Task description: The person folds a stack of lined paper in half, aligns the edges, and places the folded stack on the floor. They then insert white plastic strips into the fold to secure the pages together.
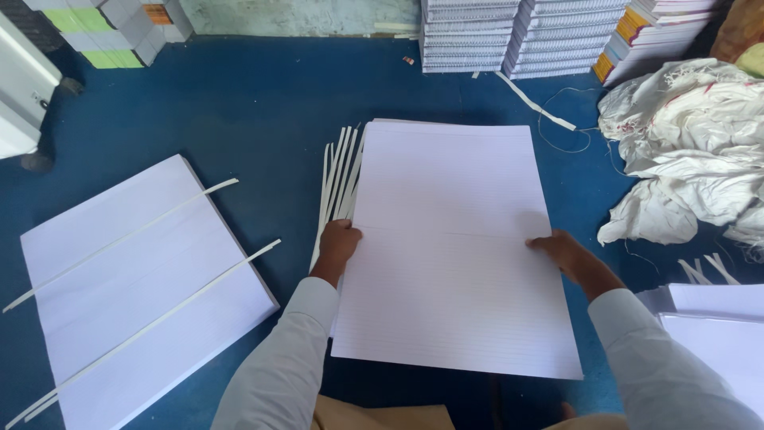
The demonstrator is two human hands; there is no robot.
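While the left hand [338, 243] and right hand [563, 253] grip opposite edges of the large white ruled paper stack [458, 255] on the blue floor [239, 103], squaring seems underway, needing even pressure beside the loose white paper strips [341, 179].
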